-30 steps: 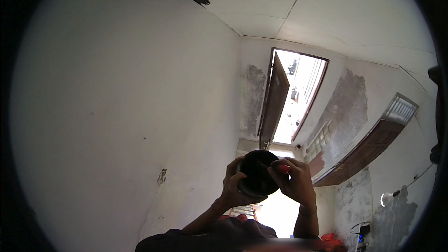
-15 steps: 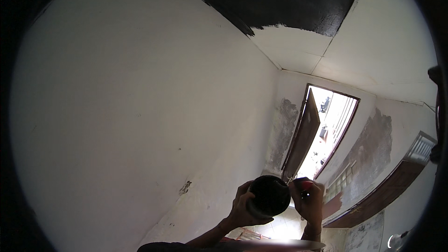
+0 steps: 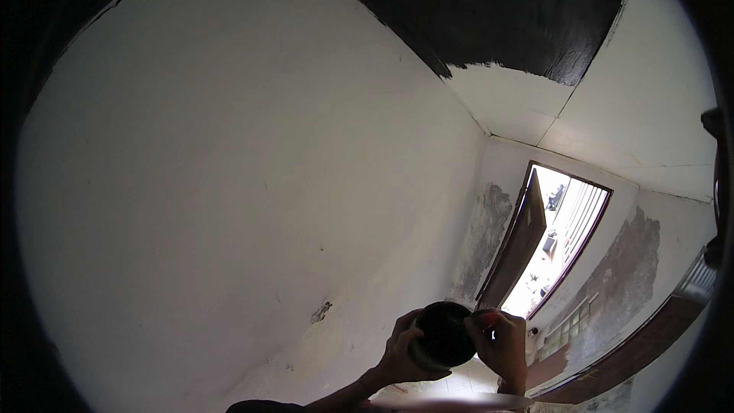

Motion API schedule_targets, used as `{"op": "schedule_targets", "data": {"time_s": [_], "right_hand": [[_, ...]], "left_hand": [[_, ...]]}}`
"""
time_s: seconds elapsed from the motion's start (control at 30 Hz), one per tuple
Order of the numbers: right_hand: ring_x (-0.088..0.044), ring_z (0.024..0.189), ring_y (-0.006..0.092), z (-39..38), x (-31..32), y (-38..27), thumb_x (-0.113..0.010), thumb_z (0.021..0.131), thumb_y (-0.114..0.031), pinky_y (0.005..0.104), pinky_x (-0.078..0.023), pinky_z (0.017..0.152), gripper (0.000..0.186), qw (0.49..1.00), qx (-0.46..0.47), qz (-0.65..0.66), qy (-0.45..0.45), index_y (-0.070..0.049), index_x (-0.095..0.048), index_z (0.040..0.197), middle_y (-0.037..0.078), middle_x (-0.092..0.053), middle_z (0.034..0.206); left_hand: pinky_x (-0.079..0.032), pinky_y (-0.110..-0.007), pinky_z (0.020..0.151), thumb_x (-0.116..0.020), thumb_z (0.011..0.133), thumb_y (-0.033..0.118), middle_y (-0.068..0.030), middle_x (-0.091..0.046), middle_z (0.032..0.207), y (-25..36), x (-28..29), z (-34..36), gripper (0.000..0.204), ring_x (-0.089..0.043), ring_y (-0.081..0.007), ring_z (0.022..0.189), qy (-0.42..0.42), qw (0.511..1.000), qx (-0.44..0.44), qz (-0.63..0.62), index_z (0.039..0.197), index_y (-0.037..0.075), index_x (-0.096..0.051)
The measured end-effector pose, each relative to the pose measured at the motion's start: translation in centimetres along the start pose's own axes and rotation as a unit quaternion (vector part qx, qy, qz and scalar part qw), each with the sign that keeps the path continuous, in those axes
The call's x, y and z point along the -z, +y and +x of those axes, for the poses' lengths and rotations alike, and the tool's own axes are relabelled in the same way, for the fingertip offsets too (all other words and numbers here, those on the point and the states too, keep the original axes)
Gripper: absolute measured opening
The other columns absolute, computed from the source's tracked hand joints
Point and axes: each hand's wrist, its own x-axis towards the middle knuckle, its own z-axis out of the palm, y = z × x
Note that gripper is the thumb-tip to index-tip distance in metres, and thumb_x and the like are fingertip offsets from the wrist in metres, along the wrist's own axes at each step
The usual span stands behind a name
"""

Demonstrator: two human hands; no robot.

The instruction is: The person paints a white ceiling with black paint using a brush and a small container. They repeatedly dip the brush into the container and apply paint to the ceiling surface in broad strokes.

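Observation:
My left hand (image 3: 401,350) is wrapped around the side of a dark round paint container (image 3: 445,336), tilted so that its black inside shows. At the container's right rim, my right hand (image 3: 501,343) is closed on a red-handled paintbrush (image 3: 489,320). The brush's bristles cannot be made out against the dark container. Overhead, part of the pale ceiling (image 3: 501,88) is coated in black paint (image 3: 505,11) with a ragged, brushed edge.
A large off-white wall (image 3: 229,183) with a chipped spot (image 3: 321,311) fills the left. Beyond my hands a brown door (image 3: 520,241) stands ajar in a bright doorway. Grey worn patches (image 3: 623,260) mark the walls, and a long brown wooden piece (image 3: 627,359) runs at the right.
My right hand has shifted left against the container, bringing the brush to its opening. The room has slid right and down in view, while the left hand keeps its grip.

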Motion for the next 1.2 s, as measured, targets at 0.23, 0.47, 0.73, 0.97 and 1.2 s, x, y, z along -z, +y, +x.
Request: {"op": "schedule_targets", "data": {"time_s": [0.23, 0.47, 0.73, 0.97, 1.2], "right_hand": [[-0.069, 0.053, 0.0222, -0.5, -0.7, 0.7, -0.083, 0.084, -0.018, 0.0309, -0.052, 0.052, 0.017, 0.999, 0.016, -0.017, -0.021, -0.003, -0.074, 0.086, 0.012, -0.069, 0.064], [-0.072, 0.056, 0.0238, -1.3, -0.6, 0.9, -0.083, 0.084, -0.022, 0.0321, -0.055, 0.055, 0.02, 0.997, -0.008, -0.06, -0.045, -0.004, -0.075, 0.086, 0.013, -0.07, 0.064], [-0.073, 0.061, 0.0287, -1.8, -0.3, 1.2, -0.08, 0.087, -0.024, 0.0368, -0.057, 0.058, 0.016, 0.995, -0.025, -0.071, -0.062, -0.007, -0.076, 0.088, 0.014, -0.074, 0.072], [-0.069, 0.054, 0.0206, -1.9, -0.4, 1.2, -0.085, 0.082, -0.019, 0.0316, -0.052, 0.052, 0.017, 0.994, 0.012, -0.109, 0.006, -0.006, -0.077, 0.088, 0.009, -0.073, 0.071], [-0.06, 0.052, 0.0145, -2.7, 0.4, 2.7, -0.081, 0.086, -0.013, 0.0302, -0.048, 0.052, 0.03, 0.983, -0.019, -0.107, 0.15, -0.004, -0.072, 0.113, 0.006, -0.069, 0.075]], "left_hand": [[-0.05, -0.057, 0.101, -0.102, 0.055, 0.042, -0.0326, -0.045, 0.14, -0.1, -0.3, -0.1, 0.101, -0.049, -0.0512, 0.13, -0.034, 0.999, 0.008, 0.007, 0.127, 0.014, -0.037], [-0.049, -0.056, 0.103, -0.102, 0.056, 0.04, -0.0332, -0.042, 0.142, 0.6, -1.4, 0.1, 0.102, -0.049, -0.0512, 0.131, -0.04, 0.999, 0.004, -0.034, 0.13, 0.016, -0.036], [-0.05, -0.057, 0.103, -0.102, 0.058, 0.039, -0.0329, -0.041, 0.143, 0.6, -1.9, 0.0, 0.102, -0.047, -0.052, 0.132, -0.047, 0.998, -0.006, -0.048, 0.131, 0.017, -0.034], [-0.05, -0.056, 0.103, -0.102, 0.058, 0.039, -0.0329, -0.041, 0.143, 0.7, -1.6, 0.0, 0.102, -0.048, -0.0514, 0.132, -0.053, 0.998, 0.008, -0.032, 0.131, 0.017, -0.035], [-0.048, -0.056, 0.103, -0.102, 0.056, 0.04, -0.0322, -0.045, 0.14, -0.3, -1.5, -0.7, 0.101, -0.048, -0.0496, 0.132, -0.026, 0.998, -0.003, -0.053, 0.13, 0.015, -0.039]]}}
